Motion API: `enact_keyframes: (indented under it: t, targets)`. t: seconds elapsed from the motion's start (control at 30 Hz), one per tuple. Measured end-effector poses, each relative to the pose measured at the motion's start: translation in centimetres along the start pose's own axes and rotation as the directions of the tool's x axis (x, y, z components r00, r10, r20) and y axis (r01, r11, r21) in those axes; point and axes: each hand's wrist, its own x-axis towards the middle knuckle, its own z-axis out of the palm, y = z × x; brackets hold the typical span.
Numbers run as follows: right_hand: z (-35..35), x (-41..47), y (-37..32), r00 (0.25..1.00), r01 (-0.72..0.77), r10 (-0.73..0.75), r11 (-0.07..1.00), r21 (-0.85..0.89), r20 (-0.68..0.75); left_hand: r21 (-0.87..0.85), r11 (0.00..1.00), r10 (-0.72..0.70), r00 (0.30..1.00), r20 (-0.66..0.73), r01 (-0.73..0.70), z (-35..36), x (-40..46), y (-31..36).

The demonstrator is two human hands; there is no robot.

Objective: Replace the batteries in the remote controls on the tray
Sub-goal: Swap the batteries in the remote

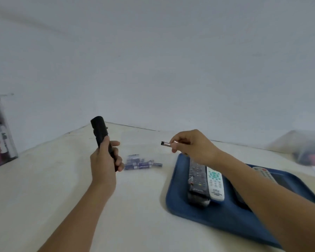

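Note:
My left hand (104, 160) grips a black remote (99, 130) upright above the table, left of centre. A little to the right, my right hand (190, 147) pinches a small battery (166, 143) that points left, held in the air above the far corner of the blue tray (204, 217). On the tray lie a dark remote (197, 182), a white remote (215, 184) beside it, and a grey remote (264, 172) partly hidden by my right forearm. Several purple batteries (141, 163) lie loose on the table between my hands.
A clear box (0, 133) with coloured bottles stands at the left table edge. A clear plastic bag (307, 150) lies at the far right. The white wall runs close behind the table's back edge.

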Motion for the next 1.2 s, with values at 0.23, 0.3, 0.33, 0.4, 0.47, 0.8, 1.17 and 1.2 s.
enact_keyframes:
  t: [0.23,0.3,0.33,0.4,0.47,0.8,1.17,1.2]
  targets:
    - [-6.9,-5.3,1.9,0.988,-0.082,0.141,0.838,0.539,-0.068,0.026,0.913,-0.358,0.770,0.529,0.406,11.9,-7.1,-2.9]
    - [-8.8,-6.9,3.2,0.977,-0.069,0.161,0.855,0.514,-0.137,0.053,0.866,-0.442,0.711,0.547,0.498,15.1,-8.1,-5.0]
    - [-9.0,-7.4,3.6,0.973,-0.062,0.160,0.873,0.483,-0.164,0.057,0.850,-0.464,0.692,0.553,0.524,15.7,-8.1,-5.8]
    - [-10.9,-9.3,5.2,0.951,-0.034,0.151,0.919,0.393,-0.270,0.094,0.826,-0.496,0.637,0.590,0.555,18.1,-8.8,-7.8]
    - [-12.3,-10.9,6.7,0.923,-0.030,0.125,0.966,0.258,-0.363,0.136,0.819,-0.511,0.603,0.613,0.557,19.8,-9.4,-9.1]
    - [-13.5,-12.5,9.0,0.940,-0.074,0.010,0.981,-0.177,-0.340,0.334,0.858,-0.502,0.505,0.702,0.390,22.3,-11.8,-11.2]
    - [-10.1,-12.3,8.4,0.826,0.009,0.137,0.966,0.257,-0.546,0.284,0.853,-0.508,0.575,0.641,0.437,22.4,-13.0,-12.5]
    - [-9.8,-12.3,8.3,0.824,0.014,0.133,0.967,0.253,-0.551,0.266,0.852,-0.507,0.581,0.636,0.451,22.5,-12.9,-12.5]
